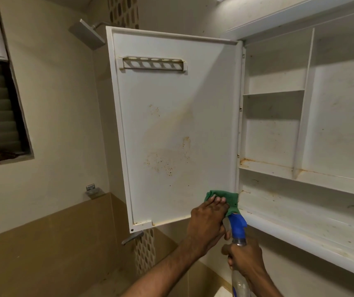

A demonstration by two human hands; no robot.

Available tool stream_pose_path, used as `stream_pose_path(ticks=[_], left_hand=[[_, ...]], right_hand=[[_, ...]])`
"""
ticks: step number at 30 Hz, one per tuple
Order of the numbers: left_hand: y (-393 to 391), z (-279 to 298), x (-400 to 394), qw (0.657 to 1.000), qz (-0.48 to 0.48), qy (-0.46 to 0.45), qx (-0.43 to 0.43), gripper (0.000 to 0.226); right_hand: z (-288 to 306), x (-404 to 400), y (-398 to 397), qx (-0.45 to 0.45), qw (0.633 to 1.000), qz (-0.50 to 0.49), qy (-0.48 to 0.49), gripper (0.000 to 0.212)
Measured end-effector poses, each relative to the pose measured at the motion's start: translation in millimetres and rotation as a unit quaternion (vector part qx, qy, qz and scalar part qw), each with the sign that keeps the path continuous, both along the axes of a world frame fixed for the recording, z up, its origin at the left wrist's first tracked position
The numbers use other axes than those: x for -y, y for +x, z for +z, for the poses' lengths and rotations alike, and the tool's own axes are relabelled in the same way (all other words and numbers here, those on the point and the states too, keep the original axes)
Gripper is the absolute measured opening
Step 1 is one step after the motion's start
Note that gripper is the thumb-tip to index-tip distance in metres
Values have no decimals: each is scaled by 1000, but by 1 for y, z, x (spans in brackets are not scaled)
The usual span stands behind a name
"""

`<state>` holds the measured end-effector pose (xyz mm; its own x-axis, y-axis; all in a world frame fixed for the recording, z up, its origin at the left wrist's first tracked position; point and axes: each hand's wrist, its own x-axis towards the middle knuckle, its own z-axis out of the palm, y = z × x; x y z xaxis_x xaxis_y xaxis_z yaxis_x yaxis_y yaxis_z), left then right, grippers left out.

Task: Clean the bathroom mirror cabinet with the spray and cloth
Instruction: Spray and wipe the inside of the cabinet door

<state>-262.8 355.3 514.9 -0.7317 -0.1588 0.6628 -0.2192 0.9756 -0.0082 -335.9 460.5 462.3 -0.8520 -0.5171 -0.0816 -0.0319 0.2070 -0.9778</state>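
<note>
Head view: cloth (225, 197) under left fingers (217, 200).

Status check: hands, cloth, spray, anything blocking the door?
Left hand presses green cloth on open door's lower corner. Right hand grips spray bottle. Rust stains above; nothing blocking.
</note>
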Motion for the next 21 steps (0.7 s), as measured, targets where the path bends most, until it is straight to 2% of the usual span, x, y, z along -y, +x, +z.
stream_pose_path(ticks=[6, 10, 13, 15, 18, 21], left_hand=[[-2, -9, 0, 999, 16, -12, 40, 66], [0, -2, -1, 998, 26, -28, 58, 60], [4, 18, -9, 996, 33, 9, 82, 44], [11, 39, -15, 998, 35, 40, 43, 29], [27, 92, -21, 992, 36, 117, -27, 20], [39, 166, -22, 981, 70, 139, -115, 17]], right_hand=[[-7, -2, -3, 9, 1000, 25, 6, 39], [-2, -7, -2, 8, 999, 38, 15, 38], [7, -19, 0, -15, 998, 54, 11, 36], [18, -29, 2, -34, 997, 73, -14, 35], [50, -40, 5, -72, 991, 100, -54, 26], [97, -45, 10, -102, 978, 121, -135, 36]])
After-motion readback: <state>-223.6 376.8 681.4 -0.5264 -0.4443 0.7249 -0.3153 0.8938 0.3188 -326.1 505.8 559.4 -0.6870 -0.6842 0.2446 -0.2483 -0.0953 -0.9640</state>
